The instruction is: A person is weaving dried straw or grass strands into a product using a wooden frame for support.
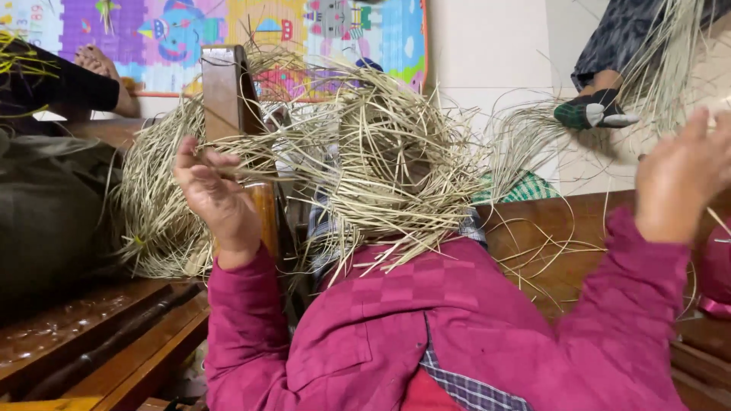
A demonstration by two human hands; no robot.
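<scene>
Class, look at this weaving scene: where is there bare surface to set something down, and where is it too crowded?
Bare patches: the wooden bench between the straw tangle and the right hand, though stray straws cross it; the pale tiled floor beside the colourful play mat. Crowded: around the left hand, where straw bundles surround the wooden post.

A pale tiled floor (495,53) lies beyond the grip. A colourful foam puzzle play mat (190,30) covers it further back. Dark brown wooden bench boards (114,335) sit below the grip, evenly lit.
</scene>
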